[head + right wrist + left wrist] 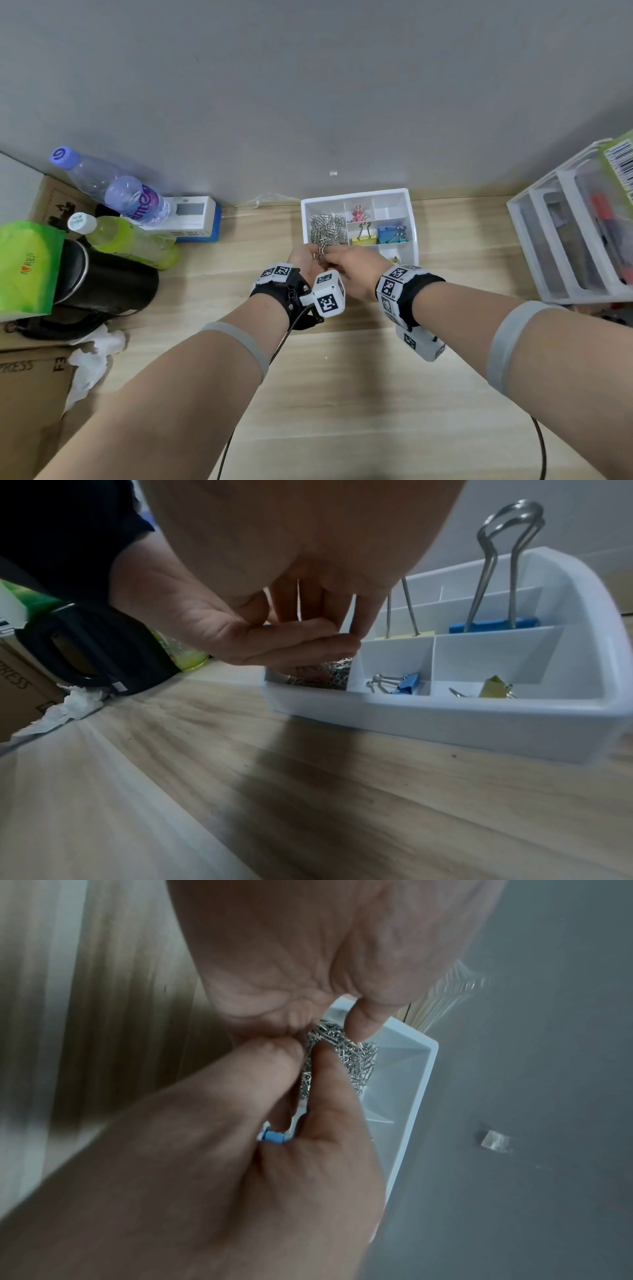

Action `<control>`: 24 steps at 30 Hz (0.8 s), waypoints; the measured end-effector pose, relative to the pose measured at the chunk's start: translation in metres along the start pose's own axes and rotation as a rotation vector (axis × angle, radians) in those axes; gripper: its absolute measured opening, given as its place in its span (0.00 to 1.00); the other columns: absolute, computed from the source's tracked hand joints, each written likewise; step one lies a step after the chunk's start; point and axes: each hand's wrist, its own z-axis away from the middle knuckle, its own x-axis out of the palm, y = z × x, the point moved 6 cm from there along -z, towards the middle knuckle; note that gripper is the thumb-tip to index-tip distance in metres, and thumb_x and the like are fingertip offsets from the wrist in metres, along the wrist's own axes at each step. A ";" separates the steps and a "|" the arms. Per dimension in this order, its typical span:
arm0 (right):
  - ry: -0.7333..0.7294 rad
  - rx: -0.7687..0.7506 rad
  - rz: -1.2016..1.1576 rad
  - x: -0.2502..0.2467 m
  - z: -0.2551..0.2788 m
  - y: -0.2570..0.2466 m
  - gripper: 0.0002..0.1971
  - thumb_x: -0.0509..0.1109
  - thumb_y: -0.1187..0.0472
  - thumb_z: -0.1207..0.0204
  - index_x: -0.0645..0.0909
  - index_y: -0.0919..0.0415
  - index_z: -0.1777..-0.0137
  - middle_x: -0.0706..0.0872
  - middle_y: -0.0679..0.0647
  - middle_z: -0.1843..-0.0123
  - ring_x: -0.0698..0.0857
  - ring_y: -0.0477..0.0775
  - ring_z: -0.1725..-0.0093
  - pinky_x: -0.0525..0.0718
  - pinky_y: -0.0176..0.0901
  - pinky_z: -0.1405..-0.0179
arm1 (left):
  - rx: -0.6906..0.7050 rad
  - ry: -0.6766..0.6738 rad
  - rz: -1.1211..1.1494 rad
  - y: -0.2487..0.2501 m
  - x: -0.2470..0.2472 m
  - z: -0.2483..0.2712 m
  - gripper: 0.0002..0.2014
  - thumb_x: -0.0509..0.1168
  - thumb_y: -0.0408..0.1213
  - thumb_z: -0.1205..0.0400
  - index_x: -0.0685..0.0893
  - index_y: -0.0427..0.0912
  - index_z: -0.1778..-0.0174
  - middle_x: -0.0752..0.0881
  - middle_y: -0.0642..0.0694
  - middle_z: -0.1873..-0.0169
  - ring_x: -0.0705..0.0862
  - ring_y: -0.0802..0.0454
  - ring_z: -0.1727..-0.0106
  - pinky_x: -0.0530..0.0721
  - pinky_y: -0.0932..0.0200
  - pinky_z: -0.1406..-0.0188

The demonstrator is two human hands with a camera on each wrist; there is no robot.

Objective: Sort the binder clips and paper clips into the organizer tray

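Note:
The white organizer tray (pixel 356 194) stands on the wooden desk by the wall. Its left compartment holds a heap of silver paper clips (pixel 327 226). Other compartments hold pink binder clips (pixel 359 215), a large yellow binder clip (pixel 363 237) and blue binder clips (pixel 392 234). Front cells hold a small blue clip (pixel 407 684) and a small yellow clip (pixel 493 687). My left hand (pixel 304 258) is cupped, palm up, at the tray's front left corner, with fingers nearly straight. My right hand (pixel 342 262) meets it, thumb and forefinger pinching paper clips (pixel 306 1069) over the heap.
At the left stand a clear bottle (pixel 113 186), a green bottle (pixel 132 240), a black jug (pixel 102 279), a green pack (pixel 27 263), crumpled tissue (pixel 92 356) and cardboard boxes (pixel 30 394). A clear plastic drawer unit (pixel 575 236) stands at the right.

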 end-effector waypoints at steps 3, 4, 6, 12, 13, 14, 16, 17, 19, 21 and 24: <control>0.046 0.036 0.008 -0.002 0.001 0.000 0.14 0.58 0.57 0.22 0.83 0.55 0.43 0.83 0.50 0.41 0.81 0.53 0.43 0.82 0.52 0.44 | -0.023 -0.028 0.007 -0.002 -0.004 0.002 0.30 0.50 0.48 0.13 0.65 0.26 0.24 0.79 0.30 0.34 0.80 0.38 0.36 0.77 0.46 0.57; 0.051 0.044 0.008 -0.001 0.002 -0.001 0.14 0.58 0.57 0.22 0.83 0.55 0.44 0.83 0.49 0.41 0.81 0.53 0.43 0.82 0.52 0.44 | -0.028 -0.039 0.000 -0.002 -0.005 0.004 0.30 0.49 0.48 0.13 0.66 0.26 0.25 0.80 0.30 0.37 0.82 0.38 0.42 0.76 0.46 0.57; 0.075 0.056 0.002 -0.002 0.005 0.000 0.14 0.58 0.57 0.22 0.84 0.55 0.44 0.83 0.49 0.43 0.81 0.53 0.44 0.82 0.52 0.45 | -0.017 -0.070 -0.029 -0.003 -0.004 0.010 0.28 0.47 0.47 0.13 0.67 0.27 0.25 0.82 0.30 0.46 0.82 0.40 0.51 0.76 0.48 0.57; 0.154 0.094 -0.040 -0.011 0.018 0.000 0.16 0.59 0.57 0.22 0.85 0.53 0.41 0.83 0.48 0.43 0.82 0.50 0.44 0.83 0.48 0.43 | 0.126 -0.064 0.031 0.004 -0.004 0.011 0.25 0.47 0.41 0.11 0.67 0.28 0.22 0.84 0.33 0.46 0.84 0.40 0.50 0.82 0.48 0.55; 0.164 0.091 -0.038 -0.012 0.022 -0.001 0.16 0.60 0.57 0.22 0.85 0.53 0.40 0.84 0.48 0.42 0.82 0.50 0.44 0.82 0.47 0.42 | 0.143 -0.064 0.040 0.004 -0.004 0.012 0.25 0.48 0.41 0.11 0.68 0.28 0.22 0.83 0.32 0.41 0.84 0.39 0.44 0.82 0.48 0.55; 0.172 0.090 -0.035 -0.013 0.025 -0.001 0.16 0.60 0.57 0.22 0.85 0.54 0.39 0.84 0.48 0.42 0.83 0.50 0.43 0.82 0.48 0.42 | 0.158 -0.073 0.060 0.005 -0.003 0.012 0.25 0.49 0.41 0.11 0.68 0.27 0.23 0.81 0.31 0.35 0.83 0.38 0.39 0.83 0.48 0.56; 0.190 0.093 -0.032 -0.013 0.033 -0.001 0.14 0.61 0.56 0.21 0.85 0.54 0.41 0.84 0.51 0.44 0.83 0.54 0.44 0.83 0.51 0.43 | 0.182 -0.079 0.064 0.004 -0.001 0.015 0.24 0.51 0.40 0.11 0.70 0.27 0.24 0.79 0.30 0.31 0.84 0.37 0.39 0.84 0.47 0.55; 0.194 0.108 -0.037 -0.013 0.037 -0.001 0.14 0.61 0.56 0.21 0.84 0.54 0.41 0.84 0.52 0.44 0.83 0.55 0.45 0.83 0.52 0.43 | 0.184 -0.081 0.047 0.003 0.000 0.019 0.24 0.52 0.40 0.12 0.71 0.27 0.25 0.80 0.30 0.32 0.85 0.37 0.44 0.84 0.46 0.55; 0.187 0.124 -0.034 -0.015 0.045 0.000 0.15 0.61 0.56 0.20 0.84 0.53 0.38 0.84 0.53 0.43 0.83 0.57 0.43 0.82 0.54 0.42 | 0.181 -0.079 0.024 0.000 -0.002 0.025 0.23 0.53 0.40 0.12 0.72 0.26 0.27 0.83 0.29 0.39 0.86 0.37 0.49 0.85 0.44 0.55; 0.166 0.134 -0.010 -0.014 0.053 -0.003 0.16 0.60 0.55 0.20 0.83 0.54 0.36 0.84 0.54 0.41 0.82 0.57 0.40 0.82 0.55 0.40 | 0.178 -0.086 -0.018 -0.005 -0.006 0.033 0.23 0.54 0.40 0.12 0.72 0.26 0.28 0.84 0.28 0.42 0.86 0.34 0.47 0.85 0.42 0.46; 0.179 0.140 0.002 -0.023 0.061 -0.010 0.17 0.59 0.54 0.18 0.82 0.57 0.34 0.85 0.55 0.38 0.82 0.58 0.38 0.81 0.53 0.39 | 0.198 -0.108 -0.085 0.000 -0.009 0.045 0.23 0.55 0.41 0.13 0.73 0.25 0.30 0.83 0.27 0.39 0.84 0.32 0.38 0.80 0.41 0.32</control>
